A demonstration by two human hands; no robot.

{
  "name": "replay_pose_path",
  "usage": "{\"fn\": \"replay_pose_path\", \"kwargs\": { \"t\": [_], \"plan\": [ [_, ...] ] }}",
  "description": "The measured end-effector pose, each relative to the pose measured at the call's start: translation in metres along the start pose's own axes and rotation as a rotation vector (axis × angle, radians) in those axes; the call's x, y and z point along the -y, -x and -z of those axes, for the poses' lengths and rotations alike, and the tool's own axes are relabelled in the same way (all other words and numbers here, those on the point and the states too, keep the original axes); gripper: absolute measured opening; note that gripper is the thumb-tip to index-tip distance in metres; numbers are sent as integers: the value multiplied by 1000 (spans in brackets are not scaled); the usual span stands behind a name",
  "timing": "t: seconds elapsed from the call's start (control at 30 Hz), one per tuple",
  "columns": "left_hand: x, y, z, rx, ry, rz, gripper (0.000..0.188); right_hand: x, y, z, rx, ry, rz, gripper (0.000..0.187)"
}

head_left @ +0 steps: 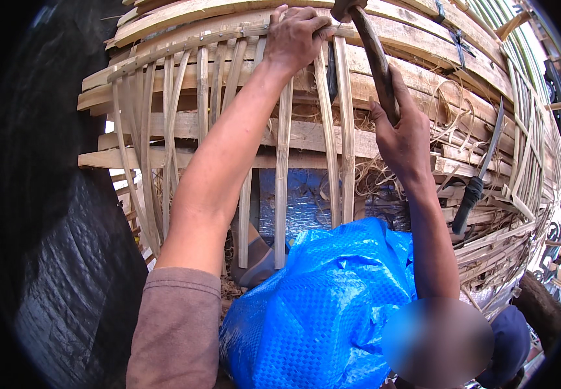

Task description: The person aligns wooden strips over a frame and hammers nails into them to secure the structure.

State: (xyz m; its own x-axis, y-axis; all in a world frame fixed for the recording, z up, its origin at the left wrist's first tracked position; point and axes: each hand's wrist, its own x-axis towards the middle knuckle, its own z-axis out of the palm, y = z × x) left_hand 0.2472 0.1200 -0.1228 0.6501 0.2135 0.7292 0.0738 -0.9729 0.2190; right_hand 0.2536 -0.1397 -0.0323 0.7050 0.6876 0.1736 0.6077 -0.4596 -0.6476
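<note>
My left hand (297, 40) is closed over a thin wooden crosspiece (228, 32) at the top, its fingers bent around the edge. Whether a small nail is also pinched there I cannot make out. Several narrow slats (283, 168) hang from this crosspiece toward me, side by side with gaps between them. My right hand (404, 129) grips the lower end of a hammer (376, 55) by its dark wooden handle. The hammer's head is at the top edge, partly cut off, just right of my left hand.
Stacked planks (423, 58) lie behind the crosspiece. A long knife (472, 198) with a black handle rests on split strips at the right, near curled shavings (446, 104). Blue woven sheeting (319, 311) bulges below my arms. Black sheeting (66, 279) hangs at left; dark blue cloth (507, 343) shows lower right.
</note>
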Motion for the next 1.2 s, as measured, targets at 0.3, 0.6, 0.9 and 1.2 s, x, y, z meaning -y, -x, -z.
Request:
{"fn": "replay_pose_path", "kwargs": {
  "t": [0.3, 0.6, 0.9, 1.2],
  "plan": [
    [-20, -9, 16, -89, 88, 36, 14, 3, -4, 4, -114, -11, 64, 65],
    [-14, -6, 14, -58, 94, 46, 18, 2, -3, -3, -43, 56, -26, 64],
    [-20, -10, 15, -49, 92, 36, 14, -17, 10, -11, -80, 127, 146, 68],
    [-13, -6, 16, -80, 99, 25, 14, -4, 10, -11, -165, 51, 152, 69]
  ]
}}
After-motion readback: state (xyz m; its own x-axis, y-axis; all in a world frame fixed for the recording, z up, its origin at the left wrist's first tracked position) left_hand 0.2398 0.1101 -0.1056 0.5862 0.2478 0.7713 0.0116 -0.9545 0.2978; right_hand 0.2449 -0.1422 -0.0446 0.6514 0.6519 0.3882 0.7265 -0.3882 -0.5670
